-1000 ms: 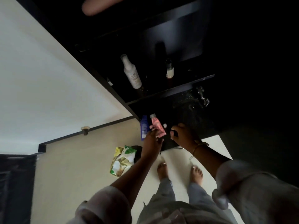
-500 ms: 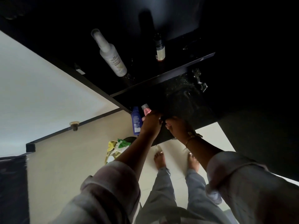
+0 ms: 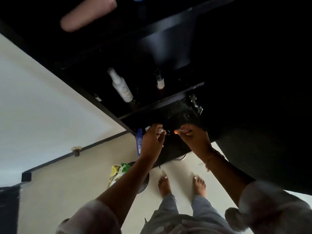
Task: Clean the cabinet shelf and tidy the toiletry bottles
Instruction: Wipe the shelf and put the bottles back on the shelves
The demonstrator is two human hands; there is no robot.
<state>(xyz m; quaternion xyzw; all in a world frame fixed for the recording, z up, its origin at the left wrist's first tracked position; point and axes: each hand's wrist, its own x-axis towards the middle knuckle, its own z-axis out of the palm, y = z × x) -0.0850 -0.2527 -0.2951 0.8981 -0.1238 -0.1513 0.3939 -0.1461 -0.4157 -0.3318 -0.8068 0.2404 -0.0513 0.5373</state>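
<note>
The blue bottle (image 3: 139, 142) stands at the near left corner of the dark bench (image 3: 173, 147), and everything else is placed from it. Just beside it on its right is the left hand (image 3: 152, 141), whose fingers (image 3: 156, 128) are curled tightly round a small tube (image 3: 159, 131) (only a pale cap and a sliver of pink show past the knuckles). Further right of the blue bottle, with a gap of bench between, the right hand (image 3: 194, 137) is over the bench with its fingers (image 3: 183, 128) bent inward and the thumb tip close to them. Whether they pinch anything I cannot tell, as the spot is dark and blurred. A thin bracelet (image 3: 211, 160) sits on that wrist.

Above and beyond the blue bottle runs the cabinet shelf (image 3: 162, 100), its front edge a dark strip. On it, up and slightly left of the blue bottle, stands a white spray bottle (image 3: 120, 86). Up and to the right of the blue bottle, a small bottle (image 3: 160, 81) with a pale label stands on the same shelf. A tap (image 3: 195, 103) glints far right of the blue bottle, just under the shelf's end. Much higher than the blue bottle, a blurred pinkish container (image 3: 87, 14) shows on an upper level.

Below the blue bottle, on the pale floor (image 3: 67, 191), a bin (image 3: 144, 185) holds yellow and green wrappers (image 3: 118, 173). Below and right of the blue bottle are the person's bare feet (image 3: 164, 184).
</note>
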